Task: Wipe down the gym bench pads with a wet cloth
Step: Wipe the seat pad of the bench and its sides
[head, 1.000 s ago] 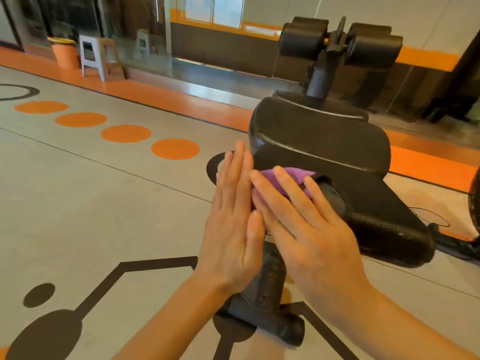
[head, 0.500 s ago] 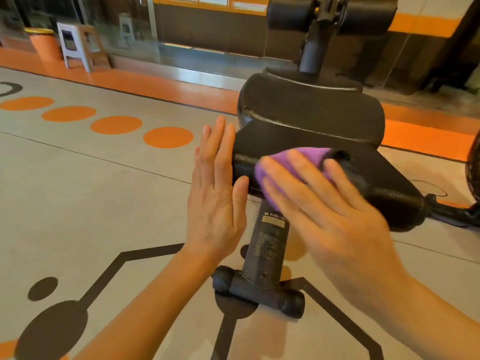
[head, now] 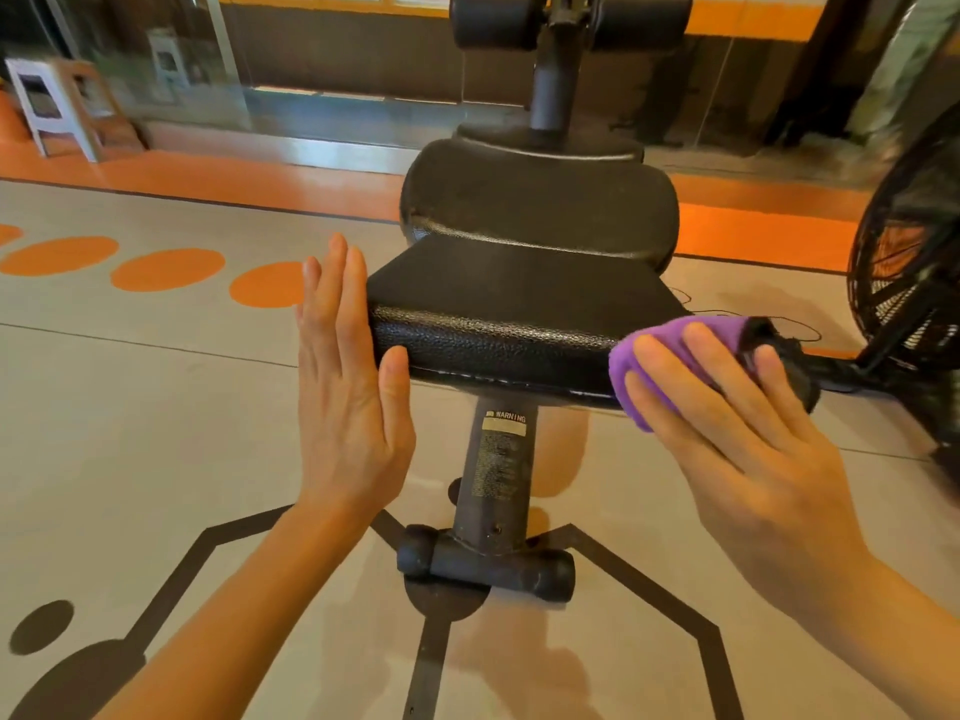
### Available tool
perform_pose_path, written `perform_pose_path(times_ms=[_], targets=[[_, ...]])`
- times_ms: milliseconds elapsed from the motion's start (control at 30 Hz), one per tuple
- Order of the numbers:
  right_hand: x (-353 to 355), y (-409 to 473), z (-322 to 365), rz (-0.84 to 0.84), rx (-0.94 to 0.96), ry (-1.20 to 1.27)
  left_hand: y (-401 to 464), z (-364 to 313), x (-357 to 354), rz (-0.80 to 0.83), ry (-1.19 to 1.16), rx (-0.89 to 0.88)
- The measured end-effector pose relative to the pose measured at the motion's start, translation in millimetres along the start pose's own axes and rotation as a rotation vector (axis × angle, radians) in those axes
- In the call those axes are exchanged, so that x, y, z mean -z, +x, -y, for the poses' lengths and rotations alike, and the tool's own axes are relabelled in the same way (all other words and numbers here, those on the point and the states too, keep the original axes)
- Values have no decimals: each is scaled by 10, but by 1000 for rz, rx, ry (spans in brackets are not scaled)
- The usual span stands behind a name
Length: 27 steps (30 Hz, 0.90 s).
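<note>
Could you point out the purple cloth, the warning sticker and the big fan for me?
purple cloth [head: 631, 356]: head view, on its bare left end beside the fingers.
warning sticker [head: 504, 423]: head view, on its pale top panel.
fan [head: 904, 262]: head view, on its black wire guard.

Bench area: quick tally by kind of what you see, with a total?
Flat bench pads: 2, near pad and far pad
Roller pads: 2, and
Purple cloth: 1
Hands: 2, left hand and right hand
Total: 7

pebbled glossy bench pad [head: 498, 345], soft purple cloth [head: 670, 345]
</note>
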State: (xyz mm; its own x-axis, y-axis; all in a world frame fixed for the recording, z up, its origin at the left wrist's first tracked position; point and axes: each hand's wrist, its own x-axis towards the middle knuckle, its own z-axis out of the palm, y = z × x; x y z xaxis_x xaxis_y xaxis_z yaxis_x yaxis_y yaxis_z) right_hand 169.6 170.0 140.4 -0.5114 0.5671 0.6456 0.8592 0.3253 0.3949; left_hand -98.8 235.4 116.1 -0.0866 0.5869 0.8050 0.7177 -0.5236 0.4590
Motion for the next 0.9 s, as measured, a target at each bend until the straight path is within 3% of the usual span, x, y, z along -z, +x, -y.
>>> perform_pose_path(times_ms=[67, 167, 267, 367, 433, 533, 633, 733, 833, 900], targets=[[-46, 221, 247, -77, -66, 10, 4, -48, -24, -22, -4, 13], [-122, 627, 657, -127, 54, 66, -19, -125, -49, -56, -3, 65], [-113, 424, 338, -86, 113, 34, -24, -136, -16, -41, 12, 96], [-63, -47, -7, -79, -56, 114, -45, -125, 0, -23, 23, 93], [-76, 43, 114, -128, -129, 144, -37, -144, -6, -31, 23, 90], [-90, 492, 485, -174, -53, 137, -30, -159, 39, -5, 107, 95], [-96, 432, 382, -161, -38, 166, -12, -294, 56, 61, 241, -17], [-172, -32, 162, -226, -289, 405, 60, -589, -112, 116, 255, -206], [-93, -183, 30, -325, -768, 992, 143, -760, -307, 89, 329, -227], [44, -145, 171, -384, -874, 1265, 140, -749, -349, 72, 394, -213]])
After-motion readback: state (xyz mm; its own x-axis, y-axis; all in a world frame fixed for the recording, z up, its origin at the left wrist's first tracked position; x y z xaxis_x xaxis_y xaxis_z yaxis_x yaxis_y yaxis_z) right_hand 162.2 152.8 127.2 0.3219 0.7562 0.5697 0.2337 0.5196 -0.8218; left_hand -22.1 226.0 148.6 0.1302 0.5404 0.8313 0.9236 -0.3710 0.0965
